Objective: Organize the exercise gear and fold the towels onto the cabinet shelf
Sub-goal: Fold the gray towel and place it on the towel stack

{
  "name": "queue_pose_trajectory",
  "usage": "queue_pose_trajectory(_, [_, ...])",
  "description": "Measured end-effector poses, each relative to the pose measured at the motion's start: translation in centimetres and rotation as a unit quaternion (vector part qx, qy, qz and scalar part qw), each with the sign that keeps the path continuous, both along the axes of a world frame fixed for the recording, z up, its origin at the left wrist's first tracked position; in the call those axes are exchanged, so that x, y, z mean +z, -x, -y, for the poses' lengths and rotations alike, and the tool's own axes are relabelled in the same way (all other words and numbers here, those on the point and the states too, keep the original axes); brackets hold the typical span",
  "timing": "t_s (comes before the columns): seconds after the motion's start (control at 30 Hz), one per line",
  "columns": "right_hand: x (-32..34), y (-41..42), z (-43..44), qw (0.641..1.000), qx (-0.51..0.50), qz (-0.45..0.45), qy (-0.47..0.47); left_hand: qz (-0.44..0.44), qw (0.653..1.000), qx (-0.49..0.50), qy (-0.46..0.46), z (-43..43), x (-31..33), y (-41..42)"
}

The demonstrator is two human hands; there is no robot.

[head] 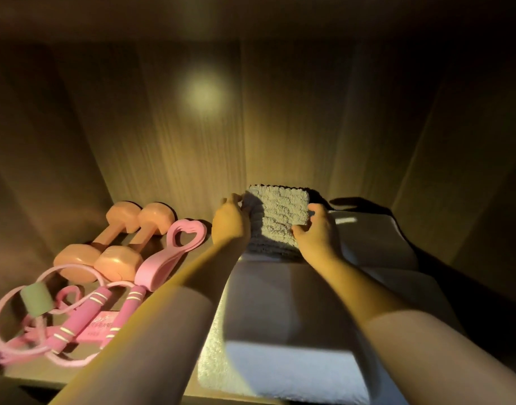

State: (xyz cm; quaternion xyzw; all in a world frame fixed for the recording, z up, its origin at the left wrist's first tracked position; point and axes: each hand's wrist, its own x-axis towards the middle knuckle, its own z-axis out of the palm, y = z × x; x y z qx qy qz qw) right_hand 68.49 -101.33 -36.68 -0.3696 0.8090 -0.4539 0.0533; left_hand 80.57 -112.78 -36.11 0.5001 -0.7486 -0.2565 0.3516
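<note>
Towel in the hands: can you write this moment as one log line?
left hand: grips gray towel | right hand: grips gray towel | gray towel: folded, at shelf back | dumbbells, jump rope: shelf left

Single head view, close, facing forward-down into cabinet shelf (169, 378), arms reaching in.

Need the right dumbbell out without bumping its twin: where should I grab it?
Probably grip the right dumbbell by its thin middle bar, coming from above. It lies flat, its heads are bulky, and the other dumbbell and the pink heart-shaped grip crowd its sides.
</note>
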Motion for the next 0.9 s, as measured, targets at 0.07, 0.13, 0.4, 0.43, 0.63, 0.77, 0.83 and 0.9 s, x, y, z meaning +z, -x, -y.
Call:
queue_pose_trajectory(0.07, [0.3,-0.1,-0.5,0.989,0.015,-0.144,-0.013,0.079,0.984,-0.024,0.16,-0.4,0.3,-0.3])
queue_pose_trajectory(0.13, [0.6,0.2,-0.4,0.973,0.062,-0.222,-0.005,0.122,0.952,-0.117,0.255,-0.6,0.5,-0.2])
queue_pose_trajectory(0.4, [-2.0,1.3,1.4,0.919,0.177,-0.196,-0.292,0.314,0.915,-0.221,0.123,0.1,-1.9,0.1])
queue_pose_trajectory(0.43, [-2.0,1.4,1.5,0.915,0.175,-0.195,-0.306,0.32,0.914,-0.222,0.114,0.2,-1.9,0.2])
queue_pose_trajectory(0.63, [-1.3,1.7,1.1,0.908,0.163,-0.188,-0.336,0.344,0.928,-0.126,0.068,-0.5,-1.4,0.4])
queue_pose_trajectory(0.77, [-0.6,1.7,-2.1,0.936,0.114,-0.173,-0.284,0.311,0.948,-0.045,0.045,-2.9,-0.1,-1.4])
queue_pose_trajectory(0.83, [-0.2,1.4,-5.0,0.926,0.096,-0.246,-0.271,0.301,0.95,-0.045,0.067,-4.8,0.8,-3.0])
queue_pose_trajectory(0.9, [0.4,0.4,-8.0,0.913,0.088,-0.304,-0.259,0.302,0.947,-0.064,0.09,-7.4,1.5,-4.6])
